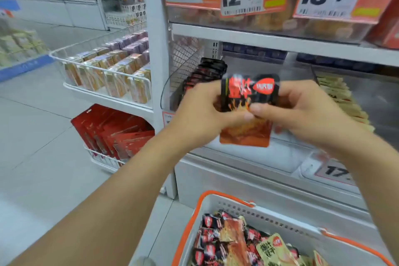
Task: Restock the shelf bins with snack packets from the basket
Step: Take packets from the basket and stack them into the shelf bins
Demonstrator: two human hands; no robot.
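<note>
Restocking looks midway: both hands, left hand point(200, 112) and right hand point(302, 114), pinch a black-and-red snack packet point(248, 101) at centre frame, before the shelf bin point(207, 75) already holding some. Basket point(218, 203) at bottom remains well filled.

Black-and-red snack packet point(248, 101) is held upright btwn left hand point(200, 112) and right hand point(302, 114), thumbs pinched on its front, in front of shelf bin point(259, 151). Row of matching packets point(205, 75) is stacked behind. Basket point(216, 205) w/ orange handles, filled w/ packets, is seen below.
</note>
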